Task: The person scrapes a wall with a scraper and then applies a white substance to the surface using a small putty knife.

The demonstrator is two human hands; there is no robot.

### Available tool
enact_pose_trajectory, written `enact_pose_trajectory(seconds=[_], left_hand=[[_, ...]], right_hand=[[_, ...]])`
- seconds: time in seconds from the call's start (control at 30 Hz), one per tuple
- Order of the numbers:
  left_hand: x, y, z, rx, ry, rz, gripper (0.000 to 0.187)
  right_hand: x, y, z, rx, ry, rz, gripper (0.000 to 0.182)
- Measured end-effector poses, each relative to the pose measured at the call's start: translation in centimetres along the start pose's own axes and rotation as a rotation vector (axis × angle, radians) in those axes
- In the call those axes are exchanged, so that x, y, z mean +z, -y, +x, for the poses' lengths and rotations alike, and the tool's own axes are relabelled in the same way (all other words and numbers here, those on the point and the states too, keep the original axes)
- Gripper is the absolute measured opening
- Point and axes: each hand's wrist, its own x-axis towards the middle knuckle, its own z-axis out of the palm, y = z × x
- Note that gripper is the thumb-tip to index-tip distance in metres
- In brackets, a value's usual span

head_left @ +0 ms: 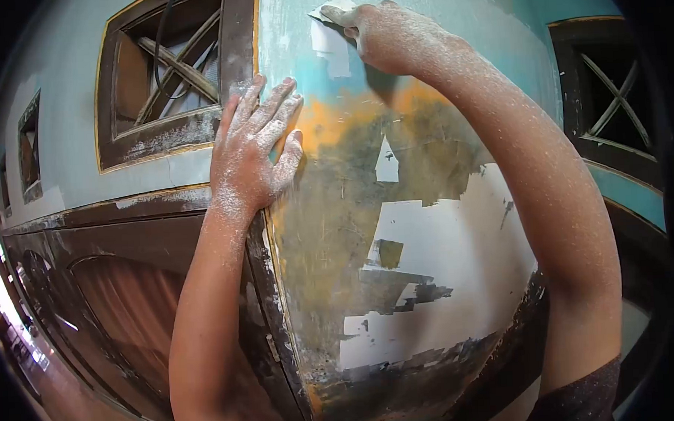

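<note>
My left hand (255, 142), dusted with white powder, lies flat with its fingers spread over the dark wooden frame and the wall's left edge. Higher up, my right hand (382, 35) has its fingers closed round a scraper (331, 7), whose pale, coated blade touches the turquoise part of the wall (449, 17). The scraper's handle is hidden inside the fist. Just below the blade is a white patch (332, 49). Lower on the wall, orange and grey-brown areas surround a large white patch (428, 236) with ragged edges.
A brown window frame (107, 115) with crossed wooden slats stands at the upper left, with a dark cable hanging in front. Below it is a dark wooden door (45, 253) with a curtain (134, 302). Another crossed-slat window (618, 97) is at the right. Tiled floor (82, 402) shows lower left.
</note>
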Motion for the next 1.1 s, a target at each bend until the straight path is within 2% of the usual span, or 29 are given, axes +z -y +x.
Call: enact_pose_trajectory(seconds=[0.07, 0.2, 0.23, 0.27, 0.43, 0.6, 0.73, 0.8, 0.83, 0.93, 1.0, 1.1], left_hand=[[0.0, 0.0, 0.0, -0.004, 0.006, 0.002, 0.046], [0.1, 0.0, -0.1, 0.001, -0.001, 0.014, 0.045], [0.1, 0.0, -0.1, 0.004, -0.002, 0.024, 0.045], [0.2, 0.1, 0.0, 0.009, -0.004, 0.034, 0.045], [0.1, 0.0, 0.0, -0.003, -0.010, -0.006, 0.046], [0.2, 0.1, 0.1, -0.003, -0.027, 0.008, 0.046], [0.2, 0.2, 0.0, 0.003, -0.015, 0.022, 0.046], [0.1, 0.1, 0.1, 0.002, -0.008, 0.010, 0.046], [0.1, 0.3, 0.1, 0.009, -0.008, 0.014, 0.046], [0.1, 0.2, -0.1, 0.006, -0.017, 0.017, 0.046], [0.1, 0.2, 0.0, 0.004, -0.020, 0.017, 0.046], [0.1, 0.2, -0.1, 0.010, -0.012, 0.029, 0.046]], right_hand=[[0.2, -1.2, -2.2, -0.093, -0.085, 0.050, 0.031], [0.7, -3.2, -5.8, -0.069, -0.009, 0.001, 0.035], [1.5, -4.0, -5.8, -0.054, 0.052, -0.024, 0.036], [2.3, -4.4, -6.1, -0.059, -0.008, -0.037, 0.035], [1.2, -3.3, -5.4, 0.001, 0.123, 0.018, 0.038], [0.9, -1.6, -3.9, 0.008, 0.083, 0.038, 0.038], [1.2, -0.4, -2.2, -0.042, -0.045, 0.034, 0.032], [0.0, 1.0, -1.5, 0.000, -0.030, 0.054, 0.055], [0.8, 0.9, -1.2, -0.063, -0.176, 0.002, 0.029], [0.9, -0.1, 0.2, -0.130, -0.131, 0.053, 0.030], [1.8, -1.0, -1.6, -0.139, -0.185, 0.110, 0.032], [2.1, -2.3, -3.9, -0.116, -0.067, -0.015, 0.031]])
